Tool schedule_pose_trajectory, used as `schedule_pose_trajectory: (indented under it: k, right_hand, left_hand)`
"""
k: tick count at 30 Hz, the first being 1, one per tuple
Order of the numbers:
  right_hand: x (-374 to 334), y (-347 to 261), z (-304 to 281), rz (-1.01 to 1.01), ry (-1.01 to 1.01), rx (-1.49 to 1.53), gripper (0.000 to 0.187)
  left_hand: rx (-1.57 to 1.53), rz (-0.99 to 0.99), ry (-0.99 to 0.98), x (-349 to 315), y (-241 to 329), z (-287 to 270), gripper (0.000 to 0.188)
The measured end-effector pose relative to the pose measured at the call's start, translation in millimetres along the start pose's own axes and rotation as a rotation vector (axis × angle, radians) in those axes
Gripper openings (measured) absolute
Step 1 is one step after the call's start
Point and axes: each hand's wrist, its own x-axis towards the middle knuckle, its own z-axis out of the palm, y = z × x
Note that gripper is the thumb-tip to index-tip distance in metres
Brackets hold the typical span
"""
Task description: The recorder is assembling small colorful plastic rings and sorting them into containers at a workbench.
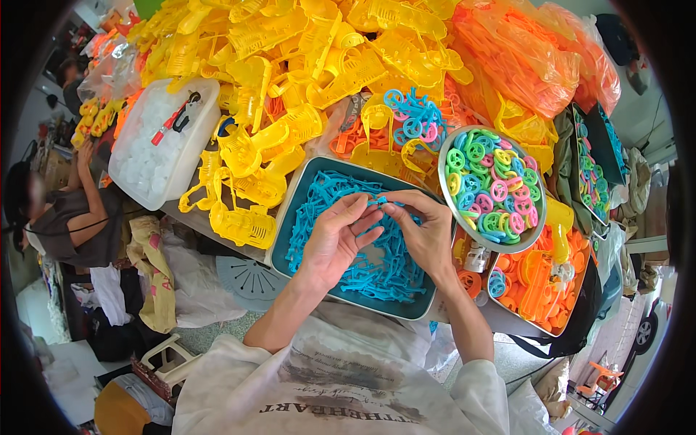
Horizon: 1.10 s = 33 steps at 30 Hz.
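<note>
Over a teal tray [279,250] heaped with thin blue plastic parts [384,279], my two hands meet at their fingertips. A small blue plastic piece [377,201] sits between them. My left hand [337,239] pinches it with thumb and forefinger, palm partly turned up and the other fingers loosely curled. From the other side, my right hand [422,228] grips the same piece between thumb and fingers. The fingertips cover much of it, so its full shape is hidden. Just right of my right hand is a round metal bowl [444,190] of small multicoloured plastic wheels.
Yellow plastic toy shells [290,130] pile up beyond the tray. A white tub [156,174] with a red-and-black tool [176,119] stands left. Orange parts [540,286] fill a right-hand tray; orange bags [522,54] lie far right. Another person [72,217] sits at the left.
</note>
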Motion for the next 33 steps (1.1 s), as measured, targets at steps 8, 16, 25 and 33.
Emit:
schedule_pose_trajectory:
  k: [8,16,25,33]
  right_hand:
    - [1.2,-0.9,-0.6,-0.042,0.003,-0.047,0.016]
    - [2.2,1.9,-0.5,-0.048,-0.021,-0.012,0.016]
    - [2.9,5.8,-0.1,-0.139,-0.041,-0.075,0.025]
    - [1.3,9.1,1.3,-0.251,-0.050,-0.140,0.033]
  left_hand:
    - [-0.055,-0.055,0.004,1.2,-1.5,-4.5,0.017]
    - [-0.013,-0.051,-0.051,1.8,-0.8,-6.4,0.020]
    - [-0.122,-0.079,-0.009,3.6,-3.2,-9.8,0.019]
    - [0.066,0.079,0.085,-2.2,-9.3,3.1,0.024]
